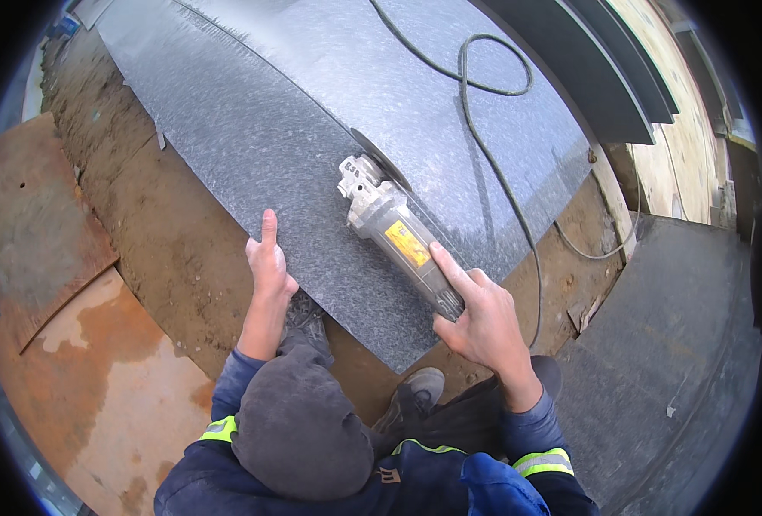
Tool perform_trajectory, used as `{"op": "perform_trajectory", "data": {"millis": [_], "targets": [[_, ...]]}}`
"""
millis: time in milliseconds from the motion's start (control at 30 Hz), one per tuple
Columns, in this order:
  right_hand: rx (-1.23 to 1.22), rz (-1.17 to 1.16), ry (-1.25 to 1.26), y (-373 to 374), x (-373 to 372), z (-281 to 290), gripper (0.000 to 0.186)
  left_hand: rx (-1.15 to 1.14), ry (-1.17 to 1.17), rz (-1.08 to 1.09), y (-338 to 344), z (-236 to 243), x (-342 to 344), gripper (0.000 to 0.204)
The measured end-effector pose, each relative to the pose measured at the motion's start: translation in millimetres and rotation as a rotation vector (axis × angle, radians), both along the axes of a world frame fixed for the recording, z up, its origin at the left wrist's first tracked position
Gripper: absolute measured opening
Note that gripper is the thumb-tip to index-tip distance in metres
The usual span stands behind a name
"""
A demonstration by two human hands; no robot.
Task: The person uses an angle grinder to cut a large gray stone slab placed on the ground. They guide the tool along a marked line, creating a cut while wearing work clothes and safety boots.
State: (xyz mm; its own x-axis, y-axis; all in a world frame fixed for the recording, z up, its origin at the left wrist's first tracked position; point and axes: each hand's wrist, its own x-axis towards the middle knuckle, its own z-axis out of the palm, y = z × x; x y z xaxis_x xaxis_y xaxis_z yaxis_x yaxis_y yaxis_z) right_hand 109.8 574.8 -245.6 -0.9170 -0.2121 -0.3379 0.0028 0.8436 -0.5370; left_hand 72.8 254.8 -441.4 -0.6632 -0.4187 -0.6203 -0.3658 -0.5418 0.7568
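- Slab [252, 129]: large, flat, dark grey with pale speckle; runs from the upper left to a corner at lower centre. Straight dark groove across its upper part, white dust hazing the top.
- Panels [97, 421]: flat, orange-stained, with paler patches; lower left of frame.
- Grinder [389, 217]: centre of frame, over the slab, lying diagonally; long grey rounded body, pale dusty head at its upper-left end.
- Right hand [488, 322]: right of centre, wrapped round the grinder's rear end. Index finger laid straight along the body, thumb hooked near the butt; remaining fingers mostly hidden.
- Left hand [269, 271]: at slab's lower-left edge, wrist upright, one digit pointing up. Other fingers hidden; cannot tell if spread or pressed together, nor whether touching stone.
- Disc [381, 159]: thin, dark, nearly edge-on, lined up with the groove.
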Motion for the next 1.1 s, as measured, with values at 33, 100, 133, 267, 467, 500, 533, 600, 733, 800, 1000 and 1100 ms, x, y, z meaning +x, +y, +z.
{"op": "perform_trajectory", "data": {"millis": [33, 100, 133, 267, 467, 500, 533, 600, 733, 800, 1000, 1100], "targets": [[-0.001, 0.004, -0.006, -0.2, -2.1, -2.1, 0.102, 0.003, 0.002, -0.008, 3.5, 8.0, -1.7, 0.066], [-0.005, 0.014, -0.016, -2.9, -9.1, -6.9, 0.102, 0.012, 0.011, -0.017, 5.9, 15.1, -3.4, 0.064], [-0.011, 0.019, -0.015, -4.8, -13.0, -9.2, 0.102, 0.018, 0.018, -0.019, 4.9, 16.9, -4.1, 0.063], [-0.032, 0.026, -0.003, -9.9, -25.6, -18.9, 0.102, 0.0, 0.052, -0.043, 8.1, 19.6, -6.2, 0.07], [-0.02, 0.027, 0.007, -8.9, -21.8, -15.0, 0.101, 0.038, 0.079, -0.04, 8.9, 21.4, -6.0, 0.064], [-0.018, 0.028, 0.005, -7.2, -16.5, -13.0, 0.101, 0.037, 0.085, -0.046, 7.3, 20.7, -5.2, 0.064], [-0.016, 0.022, -0.009, -4.3, -10.7, -9.6, 0.101, 0.037, 0.092, -0.053, 5.8, 20.0, -4.4, 0.065], [-0.011, 0.008, -0.036, 3.5, 0.8, -0.8, 0.101, 0.032, 0.093, -0.063, 5.5, 21.0, -3.8, 0.065], [0.009, 0.008, -0.037, 11.2, 8.8, 5.8, 0.1, -0.006, 0.05, -0.05, 8.4, 29.7, -5.0, 0.067], [-0.012, 0.009, -0.012, 9.5, 6.7, 4.3, 0.1, -0.018, 0.034, -0.038, 11.0, 32.9, -6.0, 0.067], [-0.048, 0.026, -0.016, 0.9, -13.4, -12.5, 0.1, -0.027, 0.004, -0.021, 8.2, 24.2, -6.6, 0.066], [-0.022, 0.045, -0.005, -4.8, -22.7, -17.8, 0.101, 0.022, 0.026, -0.032, 10.0, 25.4, -6.5, 0.064]]}}
